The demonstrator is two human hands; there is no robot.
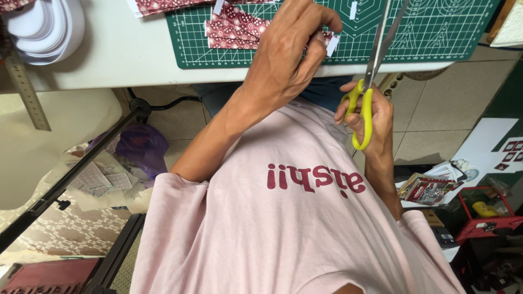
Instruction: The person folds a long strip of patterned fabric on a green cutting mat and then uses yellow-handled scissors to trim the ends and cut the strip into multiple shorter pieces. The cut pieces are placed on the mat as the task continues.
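My left hand (289,51) is raised over the table edge, fingers pinched on a small strip of maroon patterned fabric with a white tab (331,43). In my right hand (370,114) I grip scissors (369,81) by their yellow-green handles, the steel blades pointing up over the green cutting mat (436,32). More folded pieces of the same maroon fabric (234,30) lie on the mat just left of my left hand. My pink shirt fills the lower middle of the view.
A metal ruler (24,87) and a roll of white tape (46,24) sit at the white table's (120,54) left. Below are a black stand pole (71,177), a purple bag (143,146), paper scraps, and a red tool box (487,215) on the right.
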